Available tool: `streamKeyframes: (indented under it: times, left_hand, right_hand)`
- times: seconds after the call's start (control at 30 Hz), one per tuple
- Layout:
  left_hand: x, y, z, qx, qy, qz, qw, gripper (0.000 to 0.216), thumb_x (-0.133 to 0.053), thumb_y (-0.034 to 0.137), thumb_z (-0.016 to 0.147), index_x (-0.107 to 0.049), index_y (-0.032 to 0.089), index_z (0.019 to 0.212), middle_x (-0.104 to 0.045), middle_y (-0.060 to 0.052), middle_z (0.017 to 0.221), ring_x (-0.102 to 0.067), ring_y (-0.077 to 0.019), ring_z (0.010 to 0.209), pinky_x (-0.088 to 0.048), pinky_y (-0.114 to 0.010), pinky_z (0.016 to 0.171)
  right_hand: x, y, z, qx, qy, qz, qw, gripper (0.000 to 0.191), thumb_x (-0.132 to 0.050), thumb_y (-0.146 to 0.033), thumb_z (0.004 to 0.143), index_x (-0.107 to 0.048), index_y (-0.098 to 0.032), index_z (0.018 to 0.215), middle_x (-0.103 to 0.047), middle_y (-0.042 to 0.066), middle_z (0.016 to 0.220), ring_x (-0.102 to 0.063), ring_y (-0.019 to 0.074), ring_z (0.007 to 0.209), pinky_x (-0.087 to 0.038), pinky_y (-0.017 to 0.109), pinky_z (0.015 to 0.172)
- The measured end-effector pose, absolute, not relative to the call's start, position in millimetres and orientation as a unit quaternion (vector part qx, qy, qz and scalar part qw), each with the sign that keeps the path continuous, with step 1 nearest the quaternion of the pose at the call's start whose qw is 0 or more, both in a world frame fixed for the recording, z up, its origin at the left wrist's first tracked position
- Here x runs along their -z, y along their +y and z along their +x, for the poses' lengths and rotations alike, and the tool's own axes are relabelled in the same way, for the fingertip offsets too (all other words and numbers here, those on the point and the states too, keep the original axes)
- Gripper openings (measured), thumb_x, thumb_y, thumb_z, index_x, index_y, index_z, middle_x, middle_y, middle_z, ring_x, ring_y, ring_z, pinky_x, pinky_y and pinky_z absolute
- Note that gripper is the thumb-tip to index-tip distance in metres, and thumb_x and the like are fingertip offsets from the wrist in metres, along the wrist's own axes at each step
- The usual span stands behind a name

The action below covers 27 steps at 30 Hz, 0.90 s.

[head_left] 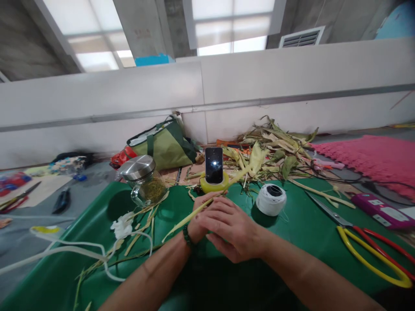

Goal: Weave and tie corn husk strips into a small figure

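Observation:
My left hand (pixel 199 224) and my right hand (pixel 231 229) meet at the middle, right over left. A twisted pale-yellow corn husk strip (pixel 181 223) is pressed between them. Its thin end slants down left over my left wrist. Toward the far right it widens into a leafy corn husk (pixel 257 157). My right fingers are curled over the left hand, hiding most of its fingers. Just beyond stands a phone (pixel 214 165) on a yellow round base (pixel 212 185). A white spool of thread (pixel 271 199) sits right of my hands.
Scissors (pixel 343 222) with red and yellow handles lie at right, near a purple box (pixel 382 210). A glass jar (pixel 142 181) with a metal lid stands left. Behind are a green bag (pixel 165 144) and a husk pile (pixel 282 140). White cord (pixel 81 252) crosses the green mat (pixel 301 242).

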<state>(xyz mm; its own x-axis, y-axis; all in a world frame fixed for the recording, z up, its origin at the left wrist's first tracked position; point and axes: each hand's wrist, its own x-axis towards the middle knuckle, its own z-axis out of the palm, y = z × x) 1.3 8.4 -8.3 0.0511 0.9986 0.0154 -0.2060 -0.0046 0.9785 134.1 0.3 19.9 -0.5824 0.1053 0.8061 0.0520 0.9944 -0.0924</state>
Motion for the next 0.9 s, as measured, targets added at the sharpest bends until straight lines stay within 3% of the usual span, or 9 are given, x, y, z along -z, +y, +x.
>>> streamKeyframes:
  times: [0.1, 0.17, 0.23, 0.33, 0.5, 0.67, 0.83, 0.9]
  left_hand:
    - [7.2, 10.3, -0.9, -0.607, 0.413, 0.396, 0.552, 0.025, -0.074, 0.034, 0.066, -0.073, 0.016, 0.084, -0.062, -0.001, 0.065, -0.057, -0.0138, 0.065, -0.047, -0.026, 0.065]
    - [7.5, 13.2, -3.0, -0.623, 0.397, 0.352, 0.575, 0.027, -0.076, 0.033, 0.063, -0.073, 0.015, 0.083, -0.058, 0.002, 0.058, -0.052, -0.0086, 0.056, -0.044, -0.022, 0.059]
    - [8.5, 16.0, -4.9, -0.626, 0.377, 0.319, 0.604, 0.025, -0.077, 0.029, 0.062, -0.074, 0.013, 0.081, -0.058, 0.002, 0.058, -0.051, -0.0067, 0.055, -0.042, -0.019, 0.057]
    - [9.6, 17.9, -5.4, -0.623, 0.360, 0.303, 0.625, 0.022, -0.076, 0.026, 0.062, -0.074, 0.012, 0.078, -0.059, 0.001, 0.057, -0.051, -0.0062, 0.054, -0.042, -0.018, 0.056]
    - [6.0, 15.2, 0.0, -0.633, 0.373, 0.291, 0.613, 0.023, -0.082, 0.028, 0.055, -0.074, 0.013, 0.071, -0.064, 0.001, 0.057, -0.054, -0.0069, 0.056, -0.042, -0.018, 0.059]
    - [2.9, 11.9, 3.7, -0.636, 0.396, 0.278, 0.602, 0.031, -0.087, 0.030, 0.047, -0.074, 0.015, 0.071, -0.071, -0.001, 0.065, -0.059, -0.0089, 0.060, -0.045, -0.020, 0.063]
    - [8.5, 12.9, 3.7, -0.644, 0.410, 0.345, 0.546, 0.028, -0.083, 0.036, 0.053, -0.072, 0.014, 0.069, -0.068, -0.001, 0.062, -0.059, -0.0112, 0.059, -0.047, -0.023, 0.063]
    - [11.7, 12.5, 5.6, -0.636, 0.417, 0.393, 0.517, 0.025, -0.080, 0.035, 0.057, -0.072, 0.015, 0.069, -0.068, -0.001, 0.064, -0.060, -0.0127, 0.063, -0.047, -0.024, 0.066]
  right_hand:
    - [-14.6, 7.8, 144.2, -0.047, -0.844, -0.137, 0.517, 0.008, -0.050, -0.018, 0.086, -0.058, -0.019, 0.085, -0.065, 0.004, 0.070, -0.057, 0.0160, 0.065, -0.048, 0.030, 0.065]
    - [-8.2, 17.4, 149.3, -0.043, -0.820, -0.250, 0.513, 0.015, -0.057, -0.027, 0.086, -0.056, -0.020, 0.073, -0.059, 0.002, 0.062, -0.053, 0.0151, 0.058, -0.043, 0.028, 0.057]
    - [-2.2, 26.9, 151.2, -0.026, -0.815, -0.319, 0.483, 0.019, -0.062, -0.032, 0.084, -0.057, -0.019, 0.071, -0.061, 0.004, 0.066, -0.055, 0.0173, 0.064, -0.042, 0.029, 0.058]
    - [3.1, 33.2, 149.5, -0.033, -0.826, -0.334, 0.452, 0.018, -0.058, -0.028, 0.086, -0.058, -0.019, 0.071, -0.063, 0.005, 0.072, -0.057, 0.0180, 0.070, -0.042, 0.027, 0.061]
    - [7.5, 21.7, 140.5, -0.085, -0.863, -0.326, 0.376, 0.019, -0.053, -0.022, 0.085, -0.054, -0.019, 0.066, -0.057, 0.000, 0.061, -0.051, 0.0120, 0.055, -0.034, 0.023, 0.053]
    - [15.9, 15.3, 131.7, -0.054, -0.871, -0.352, 0.337, 0.021, -0.054, -0.021, 0.082, -0.053, -0.018, 0.062, -0.056, -0.001, 0.055, -0.048, 0.0102, 0.048, -0.026, 0.023, 0.049]
    - [5.6, 16.4, 139.3, -0.121, -0.863, -0.298, 0.390, 0.030, -0.052, -0.033, 0.087, -0.054, -0.018, 0.061, -0.056, -0.001, 0.053, -0.046, 0.0079, 0.046, -0.031, 0.020, 0.050]
    - [1.8, 18.5, 142.7, -0.131, -0.838, -0.311, 0.430, 0.026, -0.050, -0.037, 0.088, -0.060, -0.017, 0.075, -0.057, -0.001, 0.054, -0.048, 0.0086, 0.045, -0.034, 0.020, 0.050]
